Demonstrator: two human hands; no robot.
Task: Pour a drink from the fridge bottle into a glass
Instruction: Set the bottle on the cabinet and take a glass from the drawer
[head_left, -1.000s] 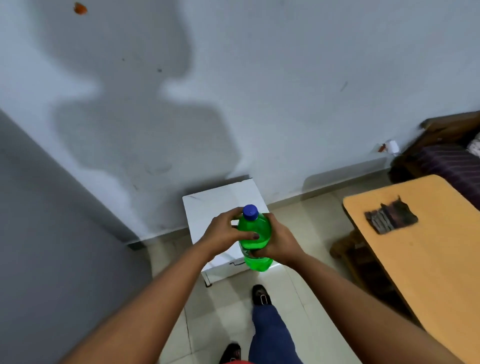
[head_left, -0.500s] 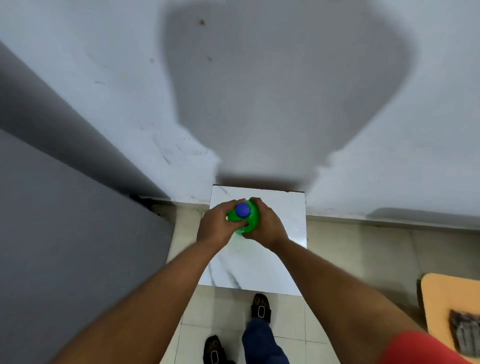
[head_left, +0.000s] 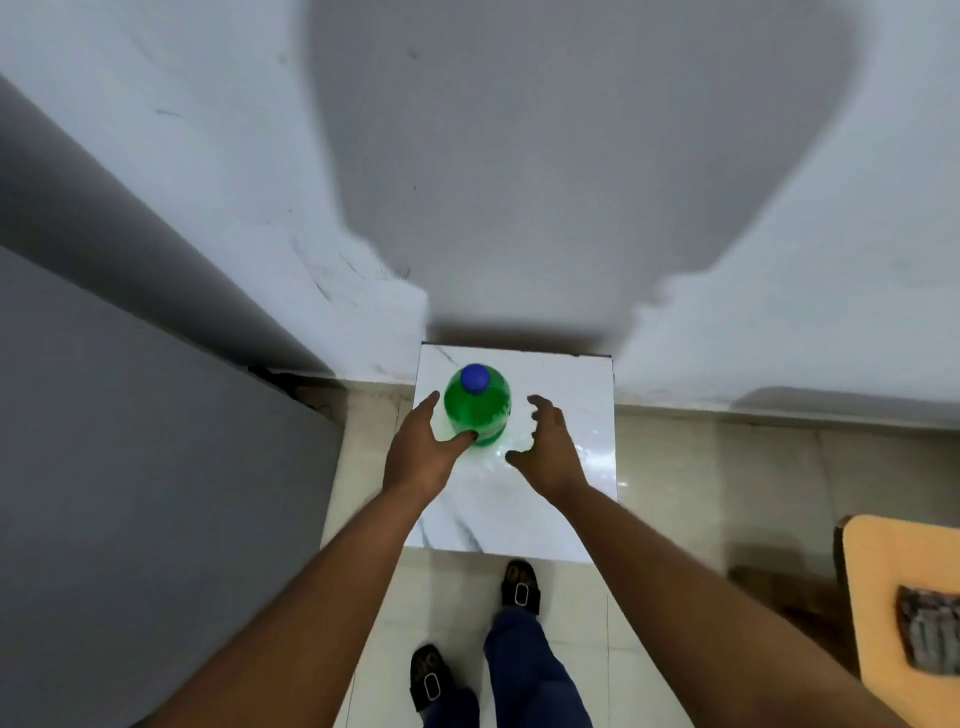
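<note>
A green plastic bottle (head_left: 477, 408) with a blue cap stands upright near the far left corner of a small white marble-topped table (head_left: 561, 457). My left hand (head_left: 423, 457) hovers open just in front of the bottle on its left side, with the thumb close to or touching its base. To the right of the bottle my right hand (head_left: 548, 452) is open with curled fingers, clearly apart from it. No glass is in view.
A grey fridge side (head_left: 130, 467) fills the left. The white wall (head_left: 519, 182) stands right behind the small table. A wooden table corner (head_left: 883, 566) with a dark cloth (head_left: 930, 634) is at the lower right. My feet in sandals stand on the tiled floor (head_left: 701, 493).
Both hands carried the bottle to the small white table, set it down upright and let go. They now sit open on either side, drawn back slightly.
</note>
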